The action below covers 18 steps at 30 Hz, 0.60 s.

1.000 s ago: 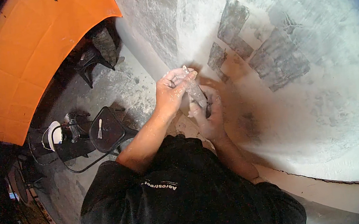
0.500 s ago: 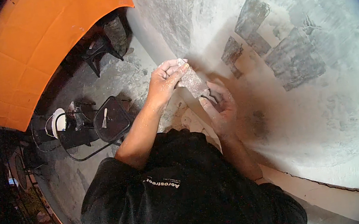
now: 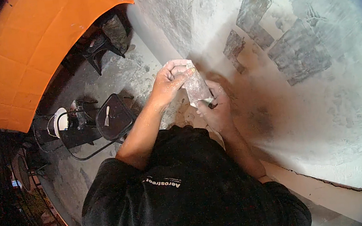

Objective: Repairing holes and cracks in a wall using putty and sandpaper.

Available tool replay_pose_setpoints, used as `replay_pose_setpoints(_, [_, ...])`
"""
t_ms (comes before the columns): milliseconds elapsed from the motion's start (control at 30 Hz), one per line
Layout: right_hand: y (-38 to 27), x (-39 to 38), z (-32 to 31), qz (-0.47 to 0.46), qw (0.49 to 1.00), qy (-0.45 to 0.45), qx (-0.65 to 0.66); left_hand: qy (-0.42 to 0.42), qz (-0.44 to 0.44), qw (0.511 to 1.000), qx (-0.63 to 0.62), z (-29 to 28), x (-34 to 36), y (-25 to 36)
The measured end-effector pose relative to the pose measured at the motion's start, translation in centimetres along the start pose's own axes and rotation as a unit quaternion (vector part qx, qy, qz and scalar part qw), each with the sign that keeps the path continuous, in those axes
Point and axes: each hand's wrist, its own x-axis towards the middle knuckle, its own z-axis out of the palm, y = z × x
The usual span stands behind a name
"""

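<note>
Between my two hands is a small dusty, greyish-pink folded sheet of sandpaper (image 3: 197, 86) with pale edges. My left hand (image 3: 169, 82), whitened with dust, pinches its upper end with the thumb lying on the front face. At the lower end, my right hand (image 3: 218, 114) has its thumb and fingers closed on the sheet's bottom edge, where a pale corner is folded. Part of the right fingers is hidden behind the sheet. Both hands are held in front of my chest, close to the grey plastered wall (image 3: 252, 104).
Dark patches (image 3: 302, 55) mark the wall on the right. To the left stand black metal chairs (image 3: 114, 121); a putty knife (image 3: 107, 116) lies on one seat, a white bucket (image 3: 61, 121) beyond it. An orange tarp (image 3: 55, 42) hangs at the upper left over a dusty floor (image 3: 144, 68).
The sandpaper has turned more upright. My right hand has shifted a little left and its fingers have closed in on the lower edge. My left hand keeps its pinch.
</note>
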Motion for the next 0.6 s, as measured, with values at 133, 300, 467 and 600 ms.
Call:
replay_pose_setpoints(133, [1.4,0.3,-0.2,-0.128,0.982,0.034,-0.139,0.009,-0.034,0.999,0.004,-0.1,0.2,-0.2])
replay_pose_setpoints(300, [1.1,-0.1,-0.7,-0.196,0.905,0.049,-0.376,0.022,-0.071,0.997,0.035,0.0,-0.1,0.4])
replay_pose_setpoints(467, [2.1,0.1,-0.8,-0.123,0.926,-0.028,-0.356,0.091,-0.107,0.988,0.061,0.5,0.1,-1.8])
replay_pose_setpoints(600, [-1.2,-0.6,0.7,-0.147,0.959,-0.023,-0.241,0.173,0.043,0.964,0.199,2.0,-0.2,-4.3])
